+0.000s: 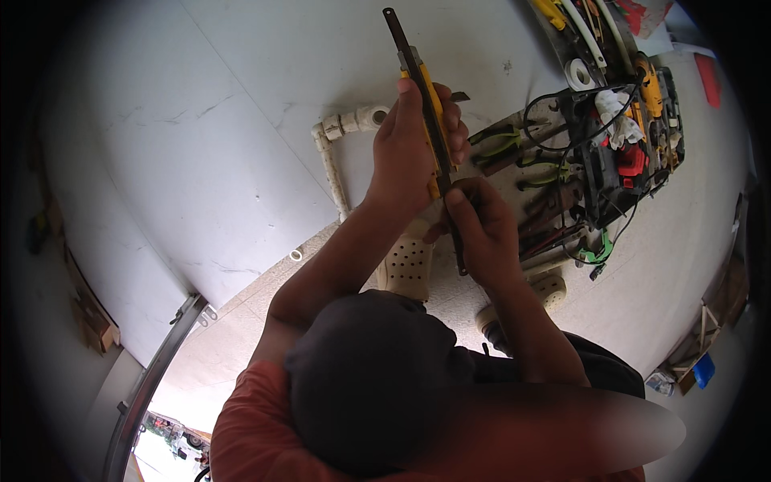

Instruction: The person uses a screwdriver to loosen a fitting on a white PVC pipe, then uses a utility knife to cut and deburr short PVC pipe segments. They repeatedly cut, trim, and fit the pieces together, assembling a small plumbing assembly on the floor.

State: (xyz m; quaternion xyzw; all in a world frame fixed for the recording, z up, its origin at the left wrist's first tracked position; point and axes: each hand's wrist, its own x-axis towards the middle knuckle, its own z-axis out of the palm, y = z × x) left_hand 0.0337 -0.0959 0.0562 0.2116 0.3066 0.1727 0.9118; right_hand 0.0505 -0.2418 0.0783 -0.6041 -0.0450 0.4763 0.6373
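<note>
A dark hacksaw blade [396, 32] with a hole at its end lies along a slim yellow and grey tool [434, 104], which looks like a saw or knife handle. My left hand [405, 153] is wrapped round both, thumb along the blade. The fingertips of my right hand [486, 229] pinch the blade's lower part, just below the yellow tool. The blade's lower tip shows beneath my right hand. A small dark pointed piece sticks out beside my left fingers; what it belongs to is hidden.
White pipe with elbows [328, 149] stands by the pale marbled wall [225, 120]. To the right are green-handled pliers [498, 145], a tool bag [590, 177] with cables and a white tape roll [580, 74]. A pale clog [405, 261] and a white ring [296, 255] are on the floor.
</note>
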